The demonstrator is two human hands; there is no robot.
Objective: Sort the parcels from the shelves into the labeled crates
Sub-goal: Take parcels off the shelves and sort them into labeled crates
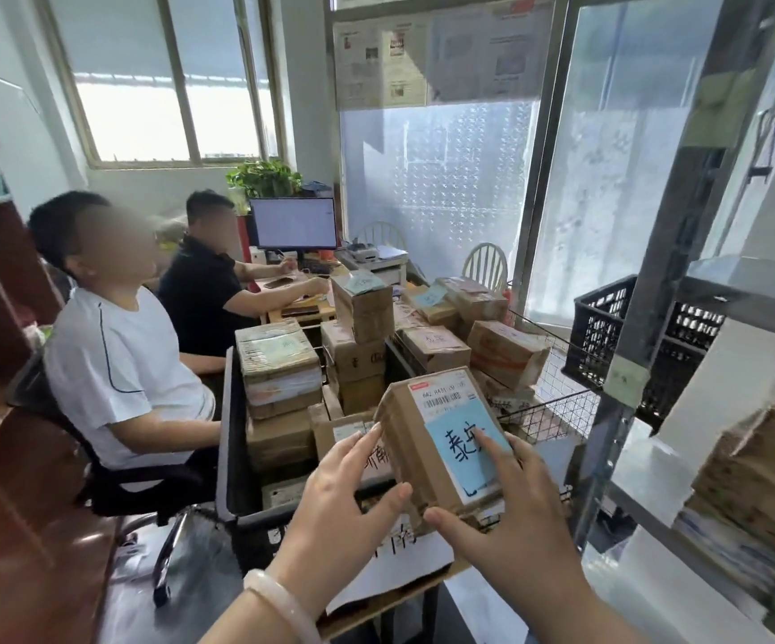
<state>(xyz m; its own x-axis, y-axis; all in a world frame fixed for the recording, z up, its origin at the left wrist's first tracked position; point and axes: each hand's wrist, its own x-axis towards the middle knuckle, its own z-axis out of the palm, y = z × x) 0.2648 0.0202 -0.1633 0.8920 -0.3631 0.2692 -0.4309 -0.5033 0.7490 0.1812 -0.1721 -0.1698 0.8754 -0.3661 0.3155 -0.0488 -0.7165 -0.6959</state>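
Low in the middle of the view, a brown cardboard parcel [413, 439] is held up between both hands, tilted, its top face toward the camera. The left hand [330, 499] grips its left side, fingers laid along the edge and thumb pressed at the near corner; a pale bracelet [279, 601] sits on that wrist. The right hand [511, 518] holds the right side, thumb at the near lower edge and forefinger lying on a blue note [455, 453] with dark handwriting, stuck below a white barcode label [443, 395]. Just behind and below the parcel, a dark crate [232, 434] is packed with stacked boxes [279, 364], and a wire basket [557, 411] to its right holds more, several bearing blue or pink notes. A black crate [608, 337] shows behind the upright of the metal shelf [664, 253] at right, where paper-wrapped bundles [748, 481] are piled. At left, two people [121, 355], one in a white shirt and one in black, sit at a table [279, 313] facing a lit monitor [293, 223], with a plant [265, 178] by the window.
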